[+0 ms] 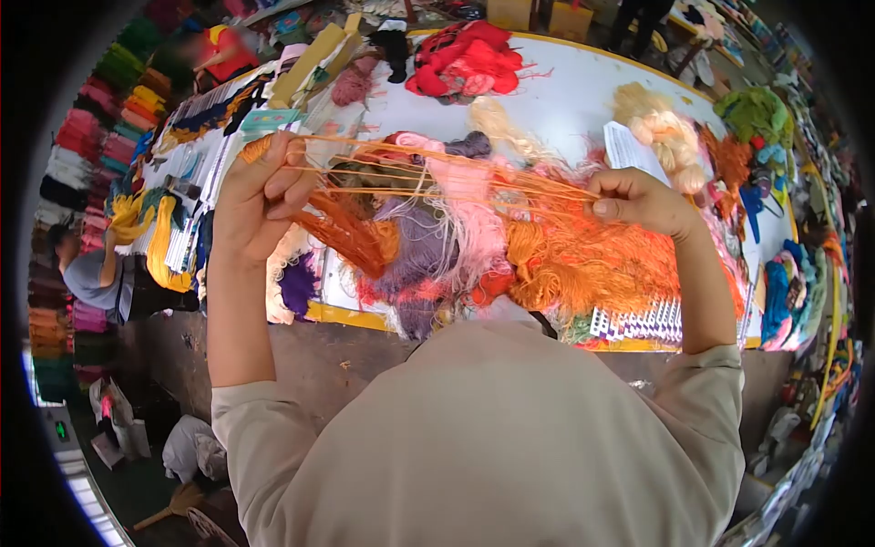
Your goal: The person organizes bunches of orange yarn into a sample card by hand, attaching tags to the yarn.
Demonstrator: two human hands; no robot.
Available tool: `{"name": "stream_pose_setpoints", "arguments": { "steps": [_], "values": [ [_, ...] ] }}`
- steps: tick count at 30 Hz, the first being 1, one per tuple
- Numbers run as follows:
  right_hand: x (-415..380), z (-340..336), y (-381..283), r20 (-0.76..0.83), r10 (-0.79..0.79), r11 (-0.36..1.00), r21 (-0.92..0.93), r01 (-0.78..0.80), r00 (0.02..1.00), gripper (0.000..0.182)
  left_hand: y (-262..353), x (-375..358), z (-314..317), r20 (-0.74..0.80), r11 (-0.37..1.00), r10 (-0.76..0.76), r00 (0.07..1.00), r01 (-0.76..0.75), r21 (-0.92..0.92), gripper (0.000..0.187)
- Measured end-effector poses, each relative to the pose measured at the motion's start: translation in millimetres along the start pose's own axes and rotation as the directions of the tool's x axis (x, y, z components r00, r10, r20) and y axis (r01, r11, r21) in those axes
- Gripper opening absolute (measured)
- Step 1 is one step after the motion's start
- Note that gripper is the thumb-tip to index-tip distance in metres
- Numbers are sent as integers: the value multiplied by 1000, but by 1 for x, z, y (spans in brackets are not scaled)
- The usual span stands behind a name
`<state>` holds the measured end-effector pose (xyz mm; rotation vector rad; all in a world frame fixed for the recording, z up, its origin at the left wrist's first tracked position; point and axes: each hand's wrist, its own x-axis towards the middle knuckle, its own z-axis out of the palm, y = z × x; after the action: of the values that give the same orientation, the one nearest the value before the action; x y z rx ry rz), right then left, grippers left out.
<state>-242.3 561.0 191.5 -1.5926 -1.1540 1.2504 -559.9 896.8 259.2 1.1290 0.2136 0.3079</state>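
Observation:
My left hand (260, 196) is closed on orange yarn (351, 237), with a small tuft showing at its far side and a loop drooping below it. Strands run taut from there across to my right hand (643, 205), whose thumb and fingers pinch their other end. Both hands are raised above the table. Under the stretched strands lie pink yarn (469, 201) and grey-purple yarn (419, 242), tangled with loose white threads. A large heap of orange yarn (602, 260) spreads below my right hand.
Red yarn (465, 59) lies at the far side of the white table (574, 82). Cream yarn (661, 132) and a printed sheet (633, 150) are at the right. Striped cards (638, 322) line the near edge. A person in grey (96, 273) handles yellow yarn at the left.

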Motion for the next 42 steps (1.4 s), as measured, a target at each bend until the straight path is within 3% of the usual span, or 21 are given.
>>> {"name": "stream_pose_setpoints", "arguments": {
  "steps": [3,6,7,9,11,13,14,16,17,20,22,23,25,31,35,36,37,38,39,40,42],
  "values": [
    [-27,-2,-14,-115,25,998,57,-19,993,28,-6,6,4,-114,979,11,993,12,203,24],
    [-44,-3,-25,-340,-119,990,37,140,933,23,-10,13,3,-133,951,-20,991,60,302,26],
    [-50,-8,-17,-345,-114,990,39,136,931,23,-12,14,3,-146,942,-48,988,93,324,27],
    [-62,-18,-4,-253,97,995,7,-99,963,25,-14,20,7,-125,921,-67,990,109,374,28],
    [-76,-17,2,-129,118,991,85,-107,985,27,-17,27,8,-95,898,-88,992,120,424,27],
    [-91,-15,5,-58,-90,970,219,101,994,28,-19,38,-2,-88,904,-63,994,94,416,26],
    [-91,-8,6,-65,-302,912,271,308,951,31,-19,44,-10,-85,910,-34,996,66,409,25],
    [-99,-6,16,-131,-592,706,391,590,795,34,-14,57,-34,-287,943,24,958,73,324,20],
    [-110,-4,23,-244,-605,646,406,647,758,38,-8,60,-61,-361,963,28,932,71,258,17],
    [-158,-14,61,-526,-324,570,555,606,787,32,4,54,-149,-365,996,-69,928,45,-72,13],
    [-176,-16,79,-634,-101,633,554,541,766,26,4,44,-169,-422,993,-115,899,104,-49,13],
    [-178,-13,86,-776,124,636,540,551,618,25,5,40,-175,-432,990,-136,892,135,-33,13],
    [-196,-42,137,-757,110,599,568,564,644,25,7,41,-172,-429,980,-168,887,198,26,13],
    [-214,-82,189,-852,326,524,523,672,409,25,14,49,-127,-384,936,-123,915,236,260,21],
    [-268,-127,242,-868,435,451,440,776,239,21,22,47,-135,-452,839,26,892,227,495,24],
    [-287,-144,257,-848,529,575,382,724,27,18,28,43,-145,-468,822,58,882,224,523,24],
    [-319,-157,281,-878,479,615,334,714,-2,11,36,37,-161,-520,815,81,850,245,526,19],
    [-345,-168,293,-816,563,633,322,704,-133,9,48,29,-181,-561,794,115,820,264,548,16],
    [-402,-196,341,-812,581,596,379,708,-54,16,57,22,-197,-600,773,152,785,284,567,13],
    [-389,-197,336,-813,581,592,388,707,-41,16,54,18,-208,-690,813,311,653,193,549,13],
    [-462,-207,363,-852,521,680,377,629,-51,21,90,-17,-269,-726,757,364,583,269,595,14]
  ]
}}
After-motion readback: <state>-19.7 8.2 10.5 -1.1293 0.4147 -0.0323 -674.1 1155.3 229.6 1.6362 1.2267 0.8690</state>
